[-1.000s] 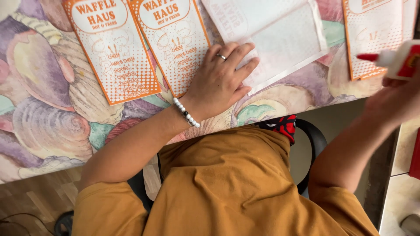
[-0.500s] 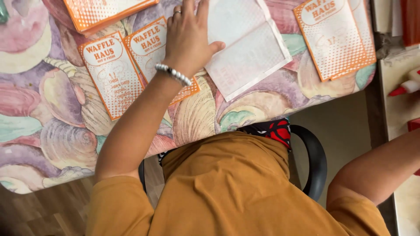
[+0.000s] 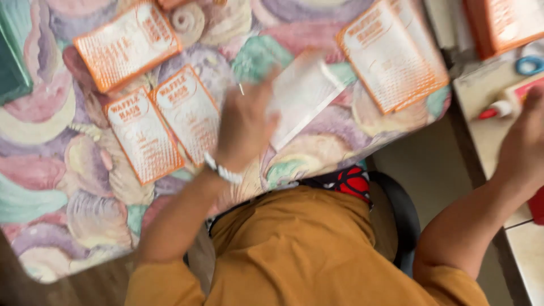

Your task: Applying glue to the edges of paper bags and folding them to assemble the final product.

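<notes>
White paper bag (image 3: pixel 303 96) lies under the blurred, flat left hand (image 3: pixel 243 122).

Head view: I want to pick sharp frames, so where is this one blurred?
Head view: motion blur smears the left hand and the white paper bag beside it; the right hand and orange-printed bags are soft too; lighting is even, without glare.

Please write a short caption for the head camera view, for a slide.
Left hand over a white paper bag among orange printed bags on a shell-patterned tablecloth; right hand reaches toward a glue bottle.
</notes>
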